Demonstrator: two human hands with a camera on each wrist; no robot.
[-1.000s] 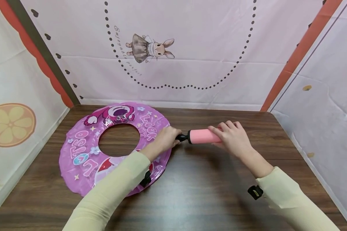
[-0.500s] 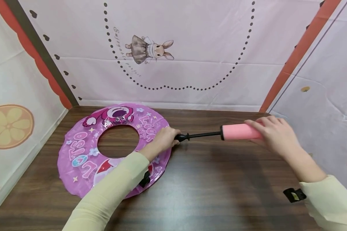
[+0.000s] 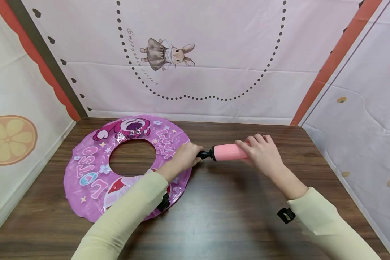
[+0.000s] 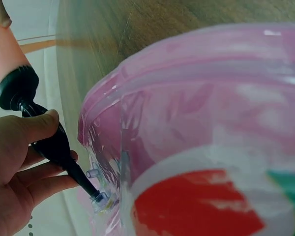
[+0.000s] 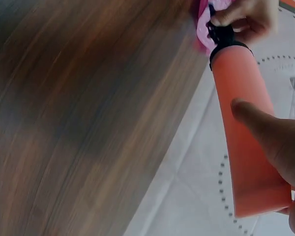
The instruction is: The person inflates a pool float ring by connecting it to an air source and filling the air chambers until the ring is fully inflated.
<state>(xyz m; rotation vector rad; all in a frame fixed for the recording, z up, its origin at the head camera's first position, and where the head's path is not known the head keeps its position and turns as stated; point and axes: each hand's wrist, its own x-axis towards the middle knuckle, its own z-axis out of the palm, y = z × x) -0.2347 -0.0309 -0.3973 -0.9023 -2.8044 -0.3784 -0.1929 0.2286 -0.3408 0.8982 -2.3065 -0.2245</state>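
Note:
A pink hand pump (image 3: 229, 152) with a black nozzle end (image 4: 51, 142) lies level between the two hands. My left hand (image 3: 186, 156) grips the black end, thumb on one side and fingers on the other. In the left wrist view the thin black tip sits in the clear valve (image 4: 103, 200) of a purple swim ring (image 3: 81, 173). My right hand (image 3: 261, 153) holds the pink barrel (image 5: 248, 132), its thumb laid along the side. The barrel is pushed up close to the black end, so no rod shows. The ring lies on the table, partly hidden by the left arm.
The brown wooden table (image 3: 214, 224) stretches under both arms. A pale printed cloth (image 3: 227, 47) hangs behind it, with more cloth at the left and right sides. A black strap piece (image 3: 286, 215) sits at the right cuff.
Half a second ago the right hand had drawn the barrel out to the right, baring a black rod. Now it is back in against the black end. The left hand has stayed put.

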